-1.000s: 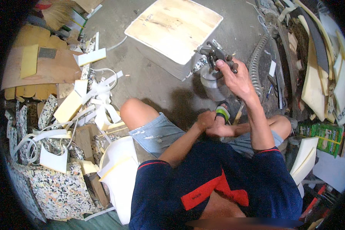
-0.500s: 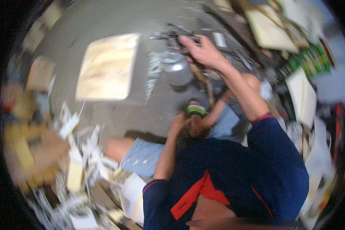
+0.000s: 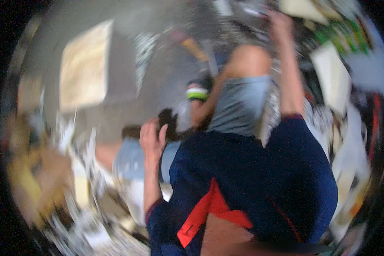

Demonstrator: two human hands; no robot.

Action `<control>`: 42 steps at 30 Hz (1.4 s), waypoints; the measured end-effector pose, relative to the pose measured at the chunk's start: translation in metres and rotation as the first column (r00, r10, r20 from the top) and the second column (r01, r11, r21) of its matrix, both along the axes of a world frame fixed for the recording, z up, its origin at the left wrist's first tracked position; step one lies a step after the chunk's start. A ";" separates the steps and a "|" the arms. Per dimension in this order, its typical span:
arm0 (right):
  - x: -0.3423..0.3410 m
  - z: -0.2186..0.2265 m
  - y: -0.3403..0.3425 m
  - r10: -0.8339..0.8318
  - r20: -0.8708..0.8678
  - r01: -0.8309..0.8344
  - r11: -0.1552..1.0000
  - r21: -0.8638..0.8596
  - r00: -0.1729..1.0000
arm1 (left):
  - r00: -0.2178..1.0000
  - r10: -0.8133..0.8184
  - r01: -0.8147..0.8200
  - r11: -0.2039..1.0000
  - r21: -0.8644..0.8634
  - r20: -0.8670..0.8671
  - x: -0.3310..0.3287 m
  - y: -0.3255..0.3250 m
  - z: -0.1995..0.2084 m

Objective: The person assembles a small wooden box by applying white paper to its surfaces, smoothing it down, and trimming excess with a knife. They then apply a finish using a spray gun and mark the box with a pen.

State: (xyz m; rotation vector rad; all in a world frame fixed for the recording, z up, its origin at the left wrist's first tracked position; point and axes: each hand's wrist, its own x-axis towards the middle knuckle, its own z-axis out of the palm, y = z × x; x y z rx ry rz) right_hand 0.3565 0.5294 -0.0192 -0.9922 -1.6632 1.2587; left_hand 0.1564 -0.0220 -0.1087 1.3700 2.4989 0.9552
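Note:
My left hand (image 3: 152, 137) is raised over my left thigh, its fingers apart and nothing in it. My right arm stretches away to the far right. At its end my right hand (image 3: 281, 24) is smeared by motion, next to a blurred heap of things, and its grip cannot be made out. The spray gun with its metal cup does not show clearly now. A pale, wood-coloured square panel (image 3: 84, 68) lies on the grey floor at the far left. Beyond my foot is a blurred tool with an orange-brown handle (image 3: 195, 49).
White scraps and strips (image 3: 89, 179) are heaped at the left, beside brown cardboard (image 3: 51, 175). At the right are a green patterned package (image 3: 343, 36), a cream-coloured slab (image 3: 330, 77) and white sheeting (image 3: 347, 149). A speckled strip (image 3: 144, 59) lies beside the panel.
My right hand, which held the spray gun over the floor, has swung to the far right. My left hand has moved left, away from my ankle, and opened. The view has shifted.

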 end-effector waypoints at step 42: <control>0.074 -0.251 -0.023 -0.612 0.315 0.550 0.790 0.270 0.725 | 0.918 0.354 -0.352 0.935 -0.045 0.175 -0.006 0.015 0.017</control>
